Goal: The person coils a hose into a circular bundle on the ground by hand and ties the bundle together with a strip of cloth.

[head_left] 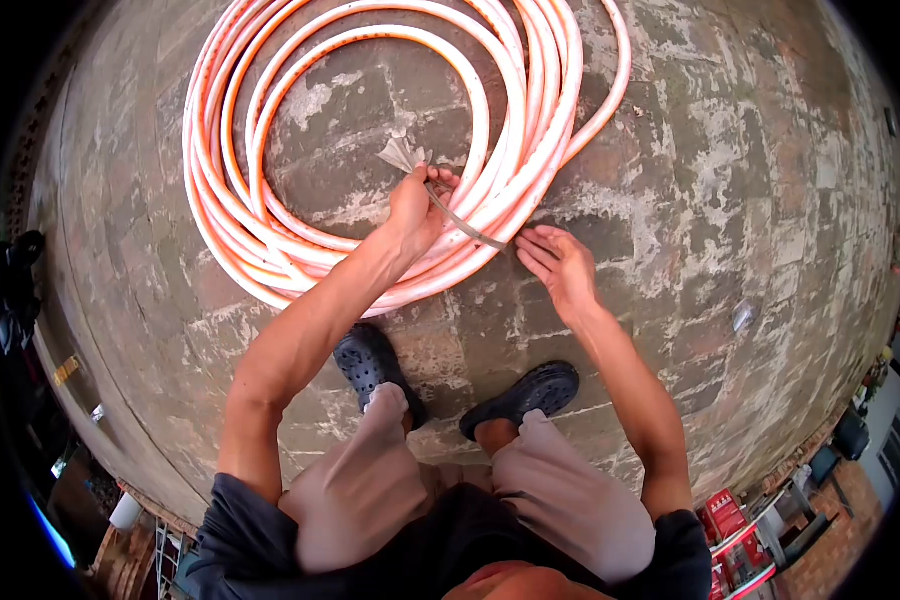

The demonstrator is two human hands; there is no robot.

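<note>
A coiled orange-white hose (213, 150) lies on the paved ground. A thin greyish strip (478, 233) crosses over several loops at the coil's near right side, and its crumpled, wider end (400, 153) sticks out inside the ring. My left hand (417, 212) is closed on this strip at the coil's inner edge. Just outside the coil, my right hand (560, 265) is beside the strip's other end, its fingers extended and slightly apart; whether the fingertips touch the strip is hard to make out.
Dark clogs (372, 365) on my feet stand just below the coil. A small clear object (744, 316) lies on the ground at the right. Red boxes (722, 517) and metal frames are at the lower right, and a white container (126, 512) is at the lower left.
</note>
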